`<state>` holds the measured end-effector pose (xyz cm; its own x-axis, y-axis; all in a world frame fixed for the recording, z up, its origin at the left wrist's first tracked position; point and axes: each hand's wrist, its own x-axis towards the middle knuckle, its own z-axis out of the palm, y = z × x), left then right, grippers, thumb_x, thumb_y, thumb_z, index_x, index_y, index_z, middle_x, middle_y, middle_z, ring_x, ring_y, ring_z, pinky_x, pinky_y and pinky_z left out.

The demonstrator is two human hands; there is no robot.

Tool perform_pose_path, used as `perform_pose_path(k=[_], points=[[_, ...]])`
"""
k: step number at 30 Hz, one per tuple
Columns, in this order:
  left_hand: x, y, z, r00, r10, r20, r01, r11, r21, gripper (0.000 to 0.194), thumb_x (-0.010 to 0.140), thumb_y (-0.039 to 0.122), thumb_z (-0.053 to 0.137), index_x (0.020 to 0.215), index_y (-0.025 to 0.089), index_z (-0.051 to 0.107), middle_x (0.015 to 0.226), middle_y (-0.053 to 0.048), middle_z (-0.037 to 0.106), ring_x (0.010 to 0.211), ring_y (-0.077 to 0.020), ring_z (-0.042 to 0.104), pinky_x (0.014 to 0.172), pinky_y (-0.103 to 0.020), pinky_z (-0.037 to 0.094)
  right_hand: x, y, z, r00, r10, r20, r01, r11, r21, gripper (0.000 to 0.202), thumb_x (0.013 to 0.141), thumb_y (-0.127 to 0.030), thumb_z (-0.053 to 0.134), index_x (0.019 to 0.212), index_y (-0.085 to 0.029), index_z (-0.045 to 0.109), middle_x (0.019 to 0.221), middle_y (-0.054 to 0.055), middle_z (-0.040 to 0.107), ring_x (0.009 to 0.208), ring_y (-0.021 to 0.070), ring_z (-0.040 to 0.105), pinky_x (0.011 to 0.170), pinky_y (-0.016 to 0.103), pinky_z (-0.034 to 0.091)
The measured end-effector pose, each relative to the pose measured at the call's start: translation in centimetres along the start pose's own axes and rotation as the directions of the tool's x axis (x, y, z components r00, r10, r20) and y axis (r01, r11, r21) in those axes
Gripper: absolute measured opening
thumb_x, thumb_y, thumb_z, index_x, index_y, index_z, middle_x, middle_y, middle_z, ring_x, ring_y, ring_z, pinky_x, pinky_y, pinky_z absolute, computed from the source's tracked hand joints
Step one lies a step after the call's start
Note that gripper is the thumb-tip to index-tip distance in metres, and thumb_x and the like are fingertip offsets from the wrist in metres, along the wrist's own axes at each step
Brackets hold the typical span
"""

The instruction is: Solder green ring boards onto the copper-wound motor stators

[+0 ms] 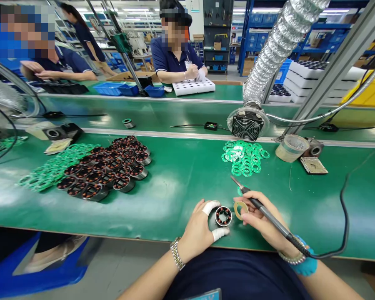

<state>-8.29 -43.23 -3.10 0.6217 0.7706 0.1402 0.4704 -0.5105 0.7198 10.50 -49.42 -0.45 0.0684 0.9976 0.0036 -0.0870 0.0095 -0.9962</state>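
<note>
On the green mat stands a round motor stator (223,216) with dark and copper windings inside a metal ring. Around its left side curves my left hand (203,227), white covers on thumb and a finger, their tips by its rim. My right hand (262,221) pinches a yellowish ring (240,211) just right of the stator. The same hand also holds a soldering iron (268,219), its tip pointing up and left. A green ring board (239,190) lies partly hidden behind the iron.
Rows of stators (108,166) and green boards (56,166) lie left. More boards (245,157) sit beyond my right hand, below a fan (247,126) with a foil duct. A round tub (292,148) stands right. The iron's cable (343,208) loops right. People sit across the bench.
</note>
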Motion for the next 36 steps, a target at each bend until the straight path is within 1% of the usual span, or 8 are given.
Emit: perform_pose_path(k=[8, 13, 17, 21, 23, 26, 33, 36], points=[[-0.2, -0.3, 0.6, 0.998, 0.014, -0.068, -0.014, 1.000, 0.005, 0.047, 0.061, 0.034, 0.076, 0.099, 0.018, 0.053, 0.101, -0.010, 0.060, 0.099, -0.0278, 0.056, 0.095, -0.054, 0.037, 0.3, 0.3, -0.8, 0.986, 0.030, 0.165, -0.057, 0.985, 0.160, 0.045, 0.067, -0.017, 0.074, 0.104, -0.025, 0.049, 0.109, 0.005, 0.061, 0.087, 0.0146, 0.063, 0.076, 0.029, 0.052], [-0.2, -0.8, 0.5, 0.996, 0.056, -0.067, -0.057, 0.998, -0.016, 0.047, 0.062, 0.031, 0.076, 0.103, 0.018, 0.055, 0.108, -0.012, 0.060, 0.109, -0.0292, 0.051, 0.094, -0.050, 0.040, 1.3, 0.3, 0.1, 0.999, 0.028, 0.028, -0.033, 0.986, 0.163, 0.040, 0.074, -0.022, 0.068, 0.105, -0.027, 0.043, 0.096, 0.002, 0.060, 0.090, 0.0161, 0.062, 0.079, 0.032, 0.051], [-0.1, -1.0, 0.4, 0.994, 0.091, -0.066, -0.094, 0.994, -0.047, 0.049, 0.062, 0.032, 0.076, 0.104, 0.018, 0.054, 0.105, -0.010, 0.061, 0.108, -0.0279, 0.051, 0.095, -0.048, 0.040, 2.3, 0.7, 0.9, 0.999, 0.012, -0.035, -0.016, 0.995, -0.101, 0.042, 0.075, -0.027, 0.066, 0.108, -0.026, 0.040, 0.092, 0.002, 0.058, 0.081, 0.0154, 0.062, 0.073, 0.031, 0.052], [-0.3, -0.8, 0.4, 0.998, 0.011, -0.055, -0.015, 0.996, -0.087, 0.048, 0.063, 0.030, 0.075, 0.103, 0.019, 0.052, 0.104, -0.009, 0.060, 0.101, -0.0261, 0.055, 0.090, -0.046, 0.043, 2.7, 0.6, 1.6, 0.959, -0.219, 0.180, 0.283, 0.794, -0.538, 0.043, 0.073, -0.030, 0.069, 0.109, -0.023, 0.047, 0.095, 0.005, 0.059, 0.083, 0.0177, 0.060, 0.077, 0.033, 0.050], [-0.5, -0.8, 0.5, 0.996, -0.063, -0.061, 0.054, 0.989, -0.139, 0.049, 0.064, 0.026, 0.073, 0.105, 0.018, 0.048, 0.101, -0.008, 0.060, 0.094, -0.0240, 0.059, 0.084, -0.041, 0.048, 2.7, 0.3, 1.8, 0.898, -0.271, 0.346, 0.433, 0.683, -0.588, 0.041, 0.075, -0.032, 0.068, 0.110, -0.022, 0.048, 0.096, 0.006, 0.060, 0.084, 0.0187, 0.059, 0.077, 0.033, 0.049], [-0.9, -0.9, 0.7, 0.990, -0.106, -0.090, 0.089, 0.980, -0.176, 0.051, 0.062, 0.021, 0.073, 0.105, 0.018, 0.045, 0.097, -0.008, 0.061, 0.090, -0.0229, 0.061, 0.080, -0.038, 0.050, 2.8, 0.0, 1.9, 0.858, -0.251, 0.448, 0.488, 0.671, -0.558, 0.041, 0.075, -0.035, 0.067, 0.109, -0.020, 0.050, 0.096, 0.006, 0.062, 0.086, 0.0193, 0.058, 0.077, 0.032, 0.048], [-0.8, -1.2, 0.8, 0.959, 0.215, -0.186, -0.236, 0.967, -0.096, 0.023, 0.073, 0.020, 0.067, 0.092, 0.020, 0.054, 0.095, -0.007, 0.063, 0.093, -0.0218, 0.059, 0.081, -0.037, 0.048, 3.2, 0.9, 1.9, 0.898, -0.174, 0.405, 0.397, 0.720, -0.569, 0.044, 0.068, -0.038, 0.073, 0.103, -0.020, 0.053, 0.091, 0.005, 0.061, 0.082, 0.0175, 0.056, 0.073, 0.028, 0.048], [-0.6, -1.2, 0.7, 0.946, 0.263, -0.190, -0.281, 0.957, -0.072, 0.016, 0.073, 0.020, 0.067, 0.085, 0.020, 0.057, 0.090, -0.006, 0.064, 0.091, -0.0213, 0.059, 0.081, -0.037, 0.048, 3.1, 1.0, 1.6, 0.896, -0.167, 0.412, 0.394, 0.730, -0.559, 0.047, 0.068, -0.039, 0.072, 0.107, -0.021, 0.053, 0.093, 0.005, 0.062, 0.086, 0.0182, 0.058, 0.076, 0.029, 0.049]])
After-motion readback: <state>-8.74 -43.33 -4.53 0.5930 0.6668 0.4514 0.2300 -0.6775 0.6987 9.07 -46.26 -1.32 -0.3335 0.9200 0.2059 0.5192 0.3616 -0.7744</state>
